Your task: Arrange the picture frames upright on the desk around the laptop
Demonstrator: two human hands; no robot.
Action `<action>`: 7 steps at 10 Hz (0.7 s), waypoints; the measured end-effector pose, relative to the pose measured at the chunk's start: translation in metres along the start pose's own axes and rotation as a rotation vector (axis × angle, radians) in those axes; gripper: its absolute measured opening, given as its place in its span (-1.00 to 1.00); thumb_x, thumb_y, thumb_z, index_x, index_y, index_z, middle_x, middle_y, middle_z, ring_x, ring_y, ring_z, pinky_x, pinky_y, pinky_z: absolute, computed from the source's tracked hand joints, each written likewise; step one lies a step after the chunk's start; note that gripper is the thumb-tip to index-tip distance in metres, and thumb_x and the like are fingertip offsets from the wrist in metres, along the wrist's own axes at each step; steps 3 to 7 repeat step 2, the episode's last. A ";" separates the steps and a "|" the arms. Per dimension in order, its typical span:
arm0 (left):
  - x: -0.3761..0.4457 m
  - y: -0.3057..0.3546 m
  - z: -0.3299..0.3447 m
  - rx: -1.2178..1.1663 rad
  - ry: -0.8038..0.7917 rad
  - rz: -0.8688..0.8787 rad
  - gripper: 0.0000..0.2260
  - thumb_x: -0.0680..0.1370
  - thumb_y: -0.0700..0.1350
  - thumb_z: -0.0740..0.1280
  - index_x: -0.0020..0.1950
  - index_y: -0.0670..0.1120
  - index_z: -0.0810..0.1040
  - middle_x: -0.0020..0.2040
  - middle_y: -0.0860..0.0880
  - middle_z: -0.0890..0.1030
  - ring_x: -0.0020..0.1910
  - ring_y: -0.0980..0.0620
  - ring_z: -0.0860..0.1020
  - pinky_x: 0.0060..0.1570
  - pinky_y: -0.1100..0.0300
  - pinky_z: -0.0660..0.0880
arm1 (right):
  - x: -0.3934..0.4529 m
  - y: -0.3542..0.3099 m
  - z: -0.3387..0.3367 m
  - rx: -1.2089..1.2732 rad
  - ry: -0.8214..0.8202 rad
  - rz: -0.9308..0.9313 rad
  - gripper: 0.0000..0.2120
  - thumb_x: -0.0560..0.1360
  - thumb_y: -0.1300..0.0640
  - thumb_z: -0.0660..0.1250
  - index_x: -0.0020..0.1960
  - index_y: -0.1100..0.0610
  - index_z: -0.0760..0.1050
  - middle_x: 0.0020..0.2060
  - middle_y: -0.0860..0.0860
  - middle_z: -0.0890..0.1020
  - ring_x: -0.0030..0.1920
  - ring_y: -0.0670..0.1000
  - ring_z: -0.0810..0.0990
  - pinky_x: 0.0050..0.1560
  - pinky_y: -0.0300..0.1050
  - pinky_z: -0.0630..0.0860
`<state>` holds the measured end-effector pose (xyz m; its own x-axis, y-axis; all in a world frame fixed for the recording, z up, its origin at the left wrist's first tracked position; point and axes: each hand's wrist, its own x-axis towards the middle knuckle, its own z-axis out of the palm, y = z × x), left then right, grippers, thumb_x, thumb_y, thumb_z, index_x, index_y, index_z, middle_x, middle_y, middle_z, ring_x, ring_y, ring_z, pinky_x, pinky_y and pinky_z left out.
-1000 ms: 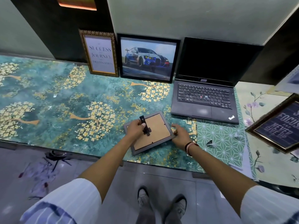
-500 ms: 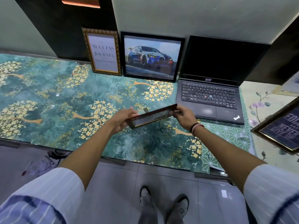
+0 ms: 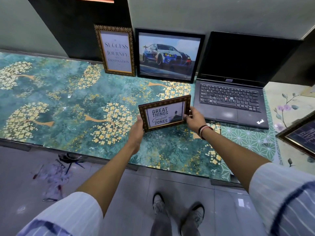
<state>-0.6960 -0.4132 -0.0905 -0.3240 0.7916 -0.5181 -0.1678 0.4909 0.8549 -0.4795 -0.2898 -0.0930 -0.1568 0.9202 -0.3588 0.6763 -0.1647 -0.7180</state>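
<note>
A small dark patterned frame (image 3: pixel 164 113) reading "Great Things... Comfort Zones" is held upright, picture side towards me, just left of the open black laptop (image 3: pixel 230 101). My left hand (image 3: pixel 138 129) grips its left edge and my right hand (image 3: pixel 194 119) grips its right edge. Whether its bottom edge touches the desk I cannot tell. Against the back wall stand a gold-framed "Success" print (image 3: pixel 116 51) and a black-framed car picture (image 3: pixel 167 55). Another dark frame (image 3: pixel 300 135) lies flat at the right edge.
The desk (image 3: pixel 59 103) has a teal covering with gold tree patterns, and a floral sheet (image 3: pixel 289 103) on the right. Dark wall panels rise behind. Below the desk's front edge is tiled floor with my shoes (image 3: pixel 177 210) and some clutter (image 3: pixel 56 172) at the left.
The small frame lay face down on the desk, was lifted and turned over, and is now held upright facing me, further back beside the laptop.
</note>
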 end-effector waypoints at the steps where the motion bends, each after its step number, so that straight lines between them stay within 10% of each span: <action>1: -0.001 -0.005 0.002 -0.006 0.066 0.018 -0.57 0.67 0.26 0.02 0.18 0.15 0.63 0.29 -0.02 0.64 0.35 -0.06 0.53 0.39 -0.06 0.40 | -0.008 -0.001 0.001 -0.025 -0.010 0.056 -0.46 0.58 0.14 0.32 0.52 0.15 0.26 0.38 0.18 0.49 0.32 0.22 0.51 0.29 0.08 0.49; 2: 0.002 -0.026 -0.001 -0.062 0.216 -0.004 -0.45 0.65 0.23 0.10 0.41 -0.15 0.51 0.41 -0.17 0.53 0.41 -0.14 0.48 0.42 -0.14 0.40 | -0.022 0.011 0.004 0.006 0.030 0.114 -0.43 0.58 0.09 0.31 0.54 0.16 0.23 0.39 0.19 0.47 0.33 0.21 0.50 0.29 0.12 0.49; 7: 0.002 -0.026 -0.001 -0.062 0.216 -0.004 -0.45 0.65 0.23 0.10 0.41 -0.15 0.51 0.41 -0.17 0.53 0.41 -0.14 0.48 0.42 -0.14 0.40 | -0.022 0.011 0.004 0.006 0.030 0.114 -0.43 0.58 0.09 0.31 0.54 0.16 0.23 0.39 0.19 0.47 0.33 0.21 0.50 0.29 0.12 0.49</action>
